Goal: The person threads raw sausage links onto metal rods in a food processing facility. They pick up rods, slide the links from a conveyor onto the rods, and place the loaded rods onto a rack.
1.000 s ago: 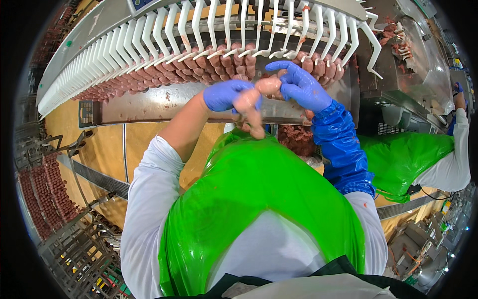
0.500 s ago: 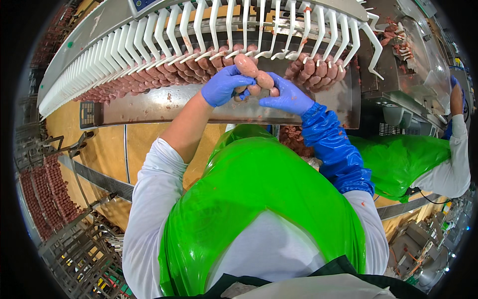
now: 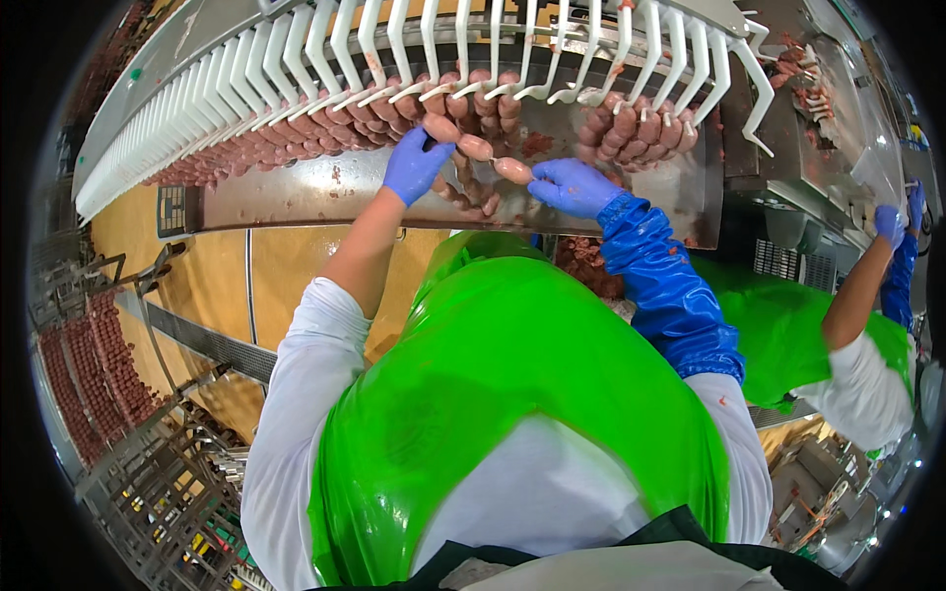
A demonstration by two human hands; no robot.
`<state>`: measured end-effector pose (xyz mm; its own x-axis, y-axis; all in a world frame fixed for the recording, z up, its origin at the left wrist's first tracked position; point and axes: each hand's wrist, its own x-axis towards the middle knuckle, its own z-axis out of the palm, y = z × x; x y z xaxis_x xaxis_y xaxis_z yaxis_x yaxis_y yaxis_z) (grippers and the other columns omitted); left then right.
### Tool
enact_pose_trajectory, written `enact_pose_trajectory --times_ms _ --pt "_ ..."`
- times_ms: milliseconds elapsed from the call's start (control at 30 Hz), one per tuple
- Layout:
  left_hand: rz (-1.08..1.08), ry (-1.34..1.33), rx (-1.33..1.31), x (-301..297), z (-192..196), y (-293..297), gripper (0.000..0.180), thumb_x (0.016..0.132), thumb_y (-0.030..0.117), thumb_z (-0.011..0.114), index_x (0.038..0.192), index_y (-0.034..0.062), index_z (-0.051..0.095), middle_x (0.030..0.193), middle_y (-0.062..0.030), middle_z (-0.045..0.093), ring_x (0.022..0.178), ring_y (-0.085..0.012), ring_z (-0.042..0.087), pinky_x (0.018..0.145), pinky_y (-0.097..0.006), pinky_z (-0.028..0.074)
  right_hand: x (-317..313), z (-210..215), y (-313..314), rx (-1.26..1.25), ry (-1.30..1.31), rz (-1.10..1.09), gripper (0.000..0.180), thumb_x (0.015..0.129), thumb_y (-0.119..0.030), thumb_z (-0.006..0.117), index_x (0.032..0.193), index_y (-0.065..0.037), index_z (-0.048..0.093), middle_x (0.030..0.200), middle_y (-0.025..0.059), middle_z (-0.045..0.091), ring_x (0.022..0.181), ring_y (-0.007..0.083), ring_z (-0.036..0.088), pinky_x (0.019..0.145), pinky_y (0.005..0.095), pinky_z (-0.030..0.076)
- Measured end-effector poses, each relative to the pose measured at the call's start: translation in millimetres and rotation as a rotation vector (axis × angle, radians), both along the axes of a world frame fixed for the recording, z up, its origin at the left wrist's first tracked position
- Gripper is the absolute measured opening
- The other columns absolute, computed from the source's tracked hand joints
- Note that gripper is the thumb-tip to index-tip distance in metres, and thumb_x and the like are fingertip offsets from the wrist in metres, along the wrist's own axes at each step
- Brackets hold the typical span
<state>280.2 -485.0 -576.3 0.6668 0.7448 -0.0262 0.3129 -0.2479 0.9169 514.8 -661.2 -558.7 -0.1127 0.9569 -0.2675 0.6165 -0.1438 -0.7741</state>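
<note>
A short string of pale pink sausage links (image 3: 475,148) stretches between my two hands, above the metal trough. My left hand (image 3: 414,169), in a blue-violet glove, is closed on the string near its left end. More links dangle below that hand, over the trough. My right hand (image 3: 576,187), gloved the same and with a blue sleeve cover, pinches the tip of the rightmost link. Just beyond my hands a curved row of white hooks (image 3: 431,49) carries hanging sausage links (image 3: 365,123), with a separate bunch (image 3: 641,133) to the right.
The metal trough (image 3: 286,202) runs beneath the hooks, scattered with meat scraps. At the right stand a steel machine (image 3: 823,148) and a co-worker in a green apron (image 3: 769,325), gloved hands raised. Racks of sausages (image 3: 99,374) stand at the far left. Reddish meat (image 3: 588,266) lies below the trough.
My hands have moved apart, drawing the bunched links out into a line. The left hand shifted left and the right hand slightly down. The co-worker's arms have come further into view.
</note>
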Motion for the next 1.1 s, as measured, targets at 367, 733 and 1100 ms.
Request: enact_pose_trajectory --times_ms 367,733,1100 --pt "-0.617 0.21 -0.714 44.2 -31.5 -60.8 0.026 0.092 0.025 0.053 0.097 0.0012 0.063 0.087 -0.008 0.066 0.078 -0.0194 0.067 0.068 -0.033 0.057 -21.3 -0.5 5.8 0.103 -0.364 0.169 0.028 0.089 -0.032 0.052 0.091 -0.009 0.068 0.084 0.0166 0.068 0.076 0.0375 0.066 0.071 0.0465 0.051" --pt "-0.532 0.072 -0.189 53.7 -69.0 -89.6 0.037 0.095 0.034 0.046 0.086 0.0019 0.063 0.073 -0.0145 0.062 0.059 -0.0236 0.062 0.06 -0.037 0.052 -27.8 -67.0 -0.6 -0.06 -0.78 0.131 0.032 0.09 -0.033 0.048 0.093 -0.013 0.073 0.094 0.0134 0.073 0.088 0.0308 0.069 0.087 0.0478 0.042" --pt "-0.515 0.137 -0.216 53.7 0.9 -71.0 0.03 0.096 0.027 0.051 0.083 0.003 0.061 0.069 -0.007 0.062 0.057 -0.0179 0.059 0.055 -0.034 0.049 84.9 -112.4 -3.3 -0.206 -0.642 0.028 0.046 0.102 -0.043 0.038 0.119 -0.01 0.065 0.101 0.0117 0.069 0.089 0.0247 0.065 0.089 0.0431 0.045"
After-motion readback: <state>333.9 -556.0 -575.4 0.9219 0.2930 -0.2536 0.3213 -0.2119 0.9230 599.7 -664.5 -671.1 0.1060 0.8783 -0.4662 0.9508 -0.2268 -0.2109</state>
